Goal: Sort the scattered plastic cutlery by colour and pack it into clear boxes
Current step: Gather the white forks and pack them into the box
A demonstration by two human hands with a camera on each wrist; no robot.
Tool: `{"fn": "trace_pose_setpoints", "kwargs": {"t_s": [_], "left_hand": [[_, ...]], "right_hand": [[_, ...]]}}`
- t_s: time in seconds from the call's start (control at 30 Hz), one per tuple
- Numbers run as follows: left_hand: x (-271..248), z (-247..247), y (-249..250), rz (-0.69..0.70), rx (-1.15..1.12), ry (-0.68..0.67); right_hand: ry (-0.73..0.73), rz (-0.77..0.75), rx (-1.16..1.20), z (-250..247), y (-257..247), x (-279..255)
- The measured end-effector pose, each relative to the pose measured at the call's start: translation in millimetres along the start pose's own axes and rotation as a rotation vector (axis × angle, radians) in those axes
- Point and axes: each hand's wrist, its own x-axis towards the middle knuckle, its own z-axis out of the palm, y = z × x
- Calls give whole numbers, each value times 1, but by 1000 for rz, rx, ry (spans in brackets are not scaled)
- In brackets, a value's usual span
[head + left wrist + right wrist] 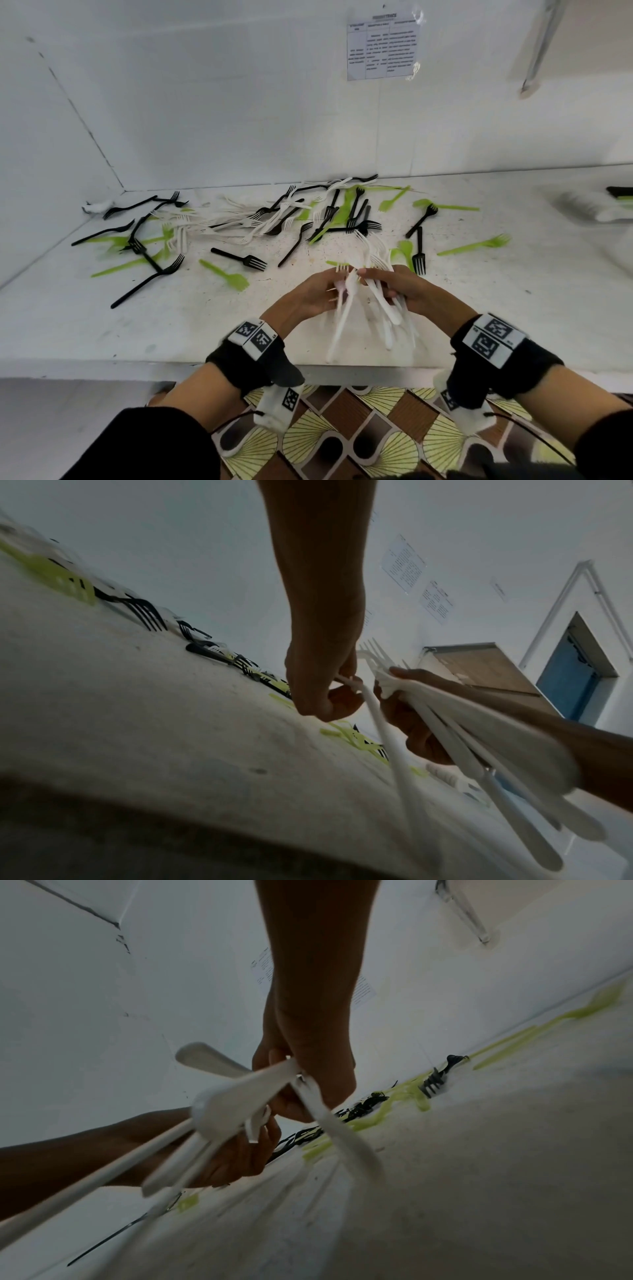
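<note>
Both hands meet over the front middle of the white counter [102, 325]. My left hand [325, 293] pinches one white fork [342, 318] near its head, the handle hanging toward me and blurred. The right hand [388, 286] grips a fanned bundle of white forks [385, 301], tines pointing away. In the left wrist view the left hand [325, 693] pinches the fork [387, 739] beside the bundle [479, 737]. In the right wrist view the right hand [308, 1080] clasps the bundle [240, 1096]. Black forks [239, 258], green forks [226, 274] and white forks [219, 222] lie scattered behind.
A clear box [589, 205], blurred, stands at the far right edge with white, black and green cutlery in it. A white wall with a taped paper sheet [382, 46] closes the back. The counter's front edge runs just under my wrists, over patterned floor [342, 435].
</note>
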Motion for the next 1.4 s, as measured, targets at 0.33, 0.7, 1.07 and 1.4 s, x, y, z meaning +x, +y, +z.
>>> {"fn": "trace_pose_setpoints", "kwargs": {"t_s": [0.33, 0.7, 1.07, 1.4], "left_hand": [[-6, 14, -5, -40, -118, -170], [3, 6, -4, -55, -318, 65], [13, 15, 5, 150, -222, 150], [8, 15, 3, 191, -249, 185]], "right_hand": [[3, -152, -201, 5, 2, 10], [193, -174, -55, 9, 13, 22], [174, -322, -359, 30, 22, 15], [114, -286, -142, 32, 24, 15]]}}
